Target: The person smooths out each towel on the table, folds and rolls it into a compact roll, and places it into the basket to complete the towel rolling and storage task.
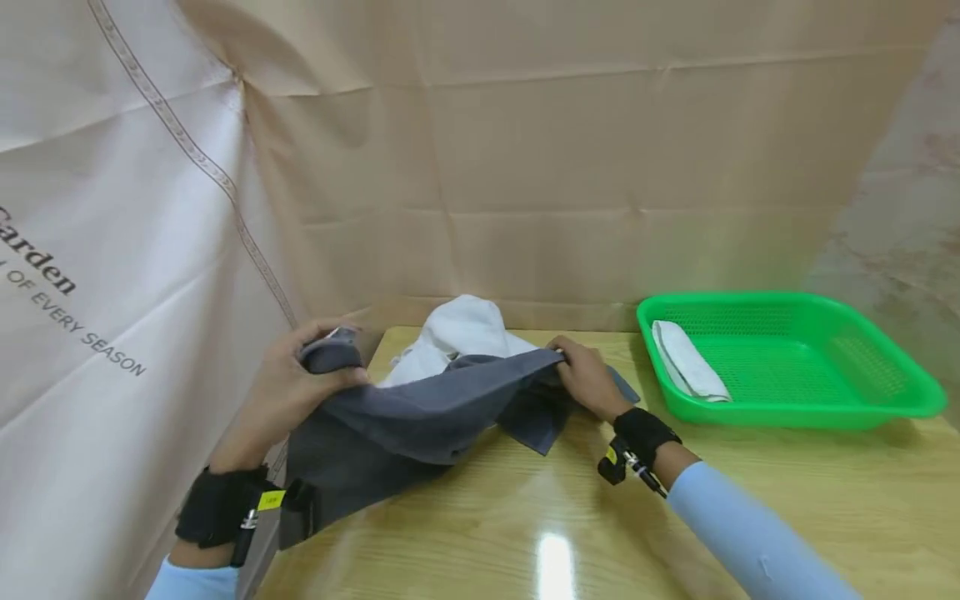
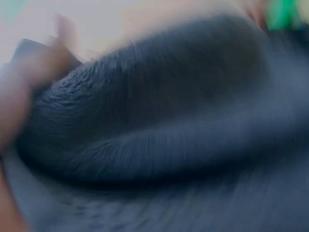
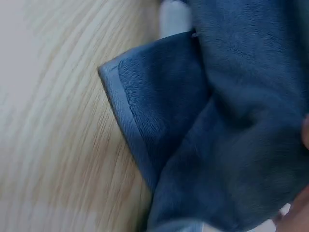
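A dark grey towel (image 1: 442,408) hangs between both hands over the table, its near part drooping past the table's left edge. My left hand (image 1: 288,392) grips one end of it, thumb and fingers curled about the cloth; in the left wrist view the towel (image 2: 159,106) is blurred and fills most of the picture. With its fingers my right hand (image 1: 588,379) pinches the upper edge further right. A hemmed corner of the towel (image 3: 149,96) lies over the wood in the right wrist view. Behind the grey towel sits a crumpled white towel (image 1: 465,329), partly hidden.
A green plastic basket (image 1: 802,415) stands at the right of the wooden table (image 1: 480,542). Inside it, against the left wall, lies a folded white cloth (image 1: 690,360). Beige fabric sheeting (image 1: 525,167) hangs behind the table and along the left.
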The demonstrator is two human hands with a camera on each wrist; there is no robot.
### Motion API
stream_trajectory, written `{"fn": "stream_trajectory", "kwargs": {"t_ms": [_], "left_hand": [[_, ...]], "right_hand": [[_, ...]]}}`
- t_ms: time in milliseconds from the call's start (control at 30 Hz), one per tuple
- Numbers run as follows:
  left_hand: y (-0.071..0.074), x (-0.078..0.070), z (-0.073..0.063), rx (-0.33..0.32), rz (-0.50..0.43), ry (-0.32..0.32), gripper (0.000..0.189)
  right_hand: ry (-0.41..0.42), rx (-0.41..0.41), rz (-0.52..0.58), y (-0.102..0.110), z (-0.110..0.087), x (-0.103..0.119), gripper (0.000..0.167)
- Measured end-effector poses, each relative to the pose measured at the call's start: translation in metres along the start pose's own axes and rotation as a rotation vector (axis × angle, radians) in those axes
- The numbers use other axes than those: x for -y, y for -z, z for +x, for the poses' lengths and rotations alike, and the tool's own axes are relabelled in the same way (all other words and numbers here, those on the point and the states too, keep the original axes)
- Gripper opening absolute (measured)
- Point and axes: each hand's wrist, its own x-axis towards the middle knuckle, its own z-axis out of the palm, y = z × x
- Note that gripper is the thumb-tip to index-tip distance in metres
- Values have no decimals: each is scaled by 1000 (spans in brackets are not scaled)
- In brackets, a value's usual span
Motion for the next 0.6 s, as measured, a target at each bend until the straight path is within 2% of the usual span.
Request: {"fn": "stream_trajectory", "kwargs": {"t_ms": [33, 67, 133, 167, 267, 300, 367, 467, 600], "left_hand": [[7, 4, -1, -3, 136, 28, 34], [14, 8, -3, -17, 215, 33, 34], [27, 16, -7, -93, 280, 19, 23], [33, 18, -8, -145, 269, 12, 17], [43, 22, -11, -332, 147, -25, 12], [45, 22, -11, -377, 111, -39, 12], [47, 20, -11, -428, 0, -66, 12], [50, 18, -12, -437, -150, -72, 10], [54, 14, -18, -366, -307, -85, 5]], "right_hand": [[-17, -6, 41, 11, -6, -4, 21], [-30, -7, 77, 22, -13, -8, 17], [-52, 41, 128, 48, -28, -13, 9], [-51, 85, 136, 61, -35, -15, 5], [-28, 247, 176, 100, -63, -19, 19], [-17, 289, 188, 112, -73, -20, 23], [17, 358, 220, 135, -93, -22, 32], [-1, 486, 323, 173, -121, -20, 24], [-95, 689, 469, 230, -149, -10, 10]]}}
